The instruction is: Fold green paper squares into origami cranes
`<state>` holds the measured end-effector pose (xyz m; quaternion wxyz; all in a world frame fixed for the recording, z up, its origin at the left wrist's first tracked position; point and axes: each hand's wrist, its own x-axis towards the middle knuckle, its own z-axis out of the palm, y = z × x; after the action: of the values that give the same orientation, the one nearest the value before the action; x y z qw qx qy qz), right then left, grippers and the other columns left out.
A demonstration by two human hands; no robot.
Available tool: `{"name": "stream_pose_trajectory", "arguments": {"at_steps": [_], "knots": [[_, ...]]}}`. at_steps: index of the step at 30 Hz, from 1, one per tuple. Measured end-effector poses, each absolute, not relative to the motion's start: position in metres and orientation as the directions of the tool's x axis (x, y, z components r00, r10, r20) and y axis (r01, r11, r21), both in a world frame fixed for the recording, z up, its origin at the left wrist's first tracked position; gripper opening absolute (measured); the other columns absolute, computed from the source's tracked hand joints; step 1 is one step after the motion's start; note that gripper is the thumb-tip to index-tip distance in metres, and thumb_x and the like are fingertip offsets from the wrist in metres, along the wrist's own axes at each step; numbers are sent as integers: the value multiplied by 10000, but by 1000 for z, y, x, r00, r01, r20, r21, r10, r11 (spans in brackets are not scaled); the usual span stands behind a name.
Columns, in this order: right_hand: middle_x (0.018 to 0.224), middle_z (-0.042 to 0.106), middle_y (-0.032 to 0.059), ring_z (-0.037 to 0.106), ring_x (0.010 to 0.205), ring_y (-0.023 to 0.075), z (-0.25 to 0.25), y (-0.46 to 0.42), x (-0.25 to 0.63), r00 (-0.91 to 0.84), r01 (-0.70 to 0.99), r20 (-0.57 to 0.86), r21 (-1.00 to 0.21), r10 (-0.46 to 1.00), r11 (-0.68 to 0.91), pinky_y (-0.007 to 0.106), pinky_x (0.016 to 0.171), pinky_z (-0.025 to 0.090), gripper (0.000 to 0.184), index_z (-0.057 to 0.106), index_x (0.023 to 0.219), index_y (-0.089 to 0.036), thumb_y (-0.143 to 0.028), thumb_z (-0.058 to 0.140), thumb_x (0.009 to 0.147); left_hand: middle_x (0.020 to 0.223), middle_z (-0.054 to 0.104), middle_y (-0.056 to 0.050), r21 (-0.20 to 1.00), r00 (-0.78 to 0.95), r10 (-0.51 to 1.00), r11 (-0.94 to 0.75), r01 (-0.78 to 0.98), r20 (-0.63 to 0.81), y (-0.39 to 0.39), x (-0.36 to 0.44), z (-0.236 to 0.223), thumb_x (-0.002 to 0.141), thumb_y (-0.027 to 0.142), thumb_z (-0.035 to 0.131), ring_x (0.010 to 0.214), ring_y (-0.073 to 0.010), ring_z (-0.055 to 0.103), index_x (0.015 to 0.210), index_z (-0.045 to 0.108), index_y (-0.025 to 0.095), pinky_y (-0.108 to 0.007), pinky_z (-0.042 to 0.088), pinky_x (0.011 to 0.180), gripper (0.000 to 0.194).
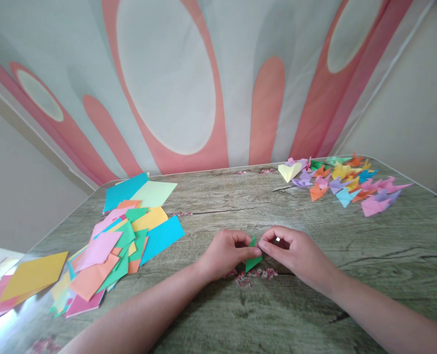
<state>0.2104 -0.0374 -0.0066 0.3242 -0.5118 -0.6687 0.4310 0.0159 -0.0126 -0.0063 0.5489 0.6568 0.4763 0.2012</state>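
Observation:
A small green folded paper [253,264] is held just above the wooden-patterned table, near its middle. My left hand [228,253] is closed on it, with thumb and forefinger pinching it from the left. At the right side of the paper, my right hand [295,248] is closed too, thumb and forefinger pinched together at its edge. The fingertips cover the bit between them. Parts of the green paper show above and below my left thumb.
To the left lies a loose pile of coloured paper sheets [96,246], with more sheets [34,278] at the table's left edge. Several small folded paper figures [345,184] sit at the back right, beside a pale yellow folded piece [289,171]. A patterned backdrop [236,98] rises behind the table [211,206].

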Motion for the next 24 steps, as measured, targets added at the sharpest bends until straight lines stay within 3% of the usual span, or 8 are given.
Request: {"name": "stream_pose_trajectory", "arguments": {"at_steps": [11,24], "knots": [[694,640,-16,529,619,137,-8,-37,210,-262,473,54,-863,964,177,259,578,380,155,669,761,-214,-314,587,846,602,552,33,897,498,833,-7,441,-239,-8,13,-6,757,361,681,565,-90,470,662,631,146,-191,355,551,240],[688,633,-19,534,619,139,-10,-37,212,-231,489,92,-849,969,198,258,581,392,163,656,765,-215,-333,584,851,587,501,36,906,413,888,7,424,-200,-11,15,-7,753,399,680,535,-80,399,650,648,135,-200,286,506,285]]}}
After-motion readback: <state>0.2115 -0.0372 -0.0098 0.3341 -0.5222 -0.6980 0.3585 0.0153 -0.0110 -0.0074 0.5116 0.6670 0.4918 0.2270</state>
